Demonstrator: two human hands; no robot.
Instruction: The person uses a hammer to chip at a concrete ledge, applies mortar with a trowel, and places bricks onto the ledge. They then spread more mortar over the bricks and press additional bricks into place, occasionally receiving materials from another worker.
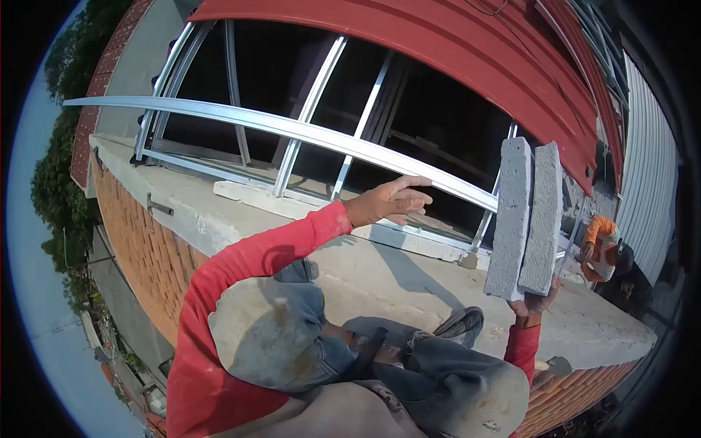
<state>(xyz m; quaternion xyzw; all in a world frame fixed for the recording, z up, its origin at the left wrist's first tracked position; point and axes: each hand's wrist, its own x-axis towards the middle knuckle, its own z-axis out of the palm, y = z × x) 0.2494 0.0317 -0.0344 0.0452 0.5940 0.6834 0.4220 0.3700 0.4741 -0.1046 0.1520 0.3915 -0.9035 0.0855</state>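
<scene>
My right hand grips two rough grey concrete blocks from below, at their lower ends. They stand nearly upright side by side, with a narrow gap between them. My left hand reaches forward with fingers stretched out and nothing in it. It is just below a long silver metal channel that slants across the view, and its shadow falls on the concrete ledge. My bent knees and one dark shoe are over this ledge.
Upright metal studs frame dark openings ahead, beneath red metal sheeting. A person in orange is at the far right. Orange tiles slope down from the ledge, with ground far below on the left. A wooden-handled tool is by my right sleeve.
</scene>
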